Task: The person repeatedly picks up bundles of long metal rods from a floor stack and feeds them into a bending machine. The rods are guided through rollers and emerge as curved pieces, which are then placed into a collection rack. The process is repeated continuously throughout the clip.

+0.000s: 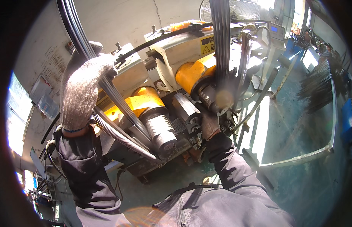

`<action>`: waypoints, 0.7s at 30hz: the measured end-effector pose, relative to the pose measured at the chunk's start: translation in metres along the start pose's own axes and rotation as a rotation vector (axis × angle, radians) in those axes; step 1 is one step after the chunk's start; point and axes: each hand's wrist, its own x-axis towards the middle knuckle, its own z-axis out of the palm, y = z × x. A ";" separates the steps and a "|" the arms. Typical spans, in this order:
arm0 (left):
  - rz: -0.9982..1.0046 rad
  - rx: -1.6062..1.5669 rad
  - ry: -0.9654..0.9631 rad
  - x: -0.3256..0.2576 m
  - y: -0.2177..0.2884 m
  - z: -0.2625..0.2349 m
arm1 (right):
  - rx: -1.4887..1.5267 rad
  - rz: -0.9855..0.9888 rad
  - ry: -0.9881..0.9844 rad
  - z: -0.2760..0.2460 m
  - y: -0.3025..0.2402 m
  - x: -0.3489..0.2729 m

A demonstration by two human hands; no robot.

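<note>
My left hand (83, 89), in a grey knit glove, grips a bundle of dark steel rods (115, 100) that runs from the upper left down into a machine. My right hand (210, 123), in a dark soiled glove, is closed around the lower end of a second rod bundle (222, 41) that stands nearly upright beside the machine's right yellow roller housing (193, 72). The left yellow roller housing (145, 100) and a ribbed grey roller (162, 130) lie between my two hands.
The grey machine body (183, 47) carries a yellow warning label and a corrugated metal hose (119, 136). A fan (236, 9) stands behind it. Bent rods (297, 159) lie on the blue-green floor at right, with more rods stacked at far right.
</note>
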 end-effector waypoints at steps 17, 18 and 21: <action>-0.134 0.159 0.087 -0.001 0.031 -0.027 | -0.448 -0.462 0.065 0.007 0.045 -0.001; -0.122 0.040 0.043 -0.003 0.028 -0.030 | -0.369 -0.365 0.032 0.007 0.045 -0.001; 0.033 0.313 0.023 -0.004 0.021 -0.037 | -0.150 -0.037 -0.023 0.007 0.041 -0.002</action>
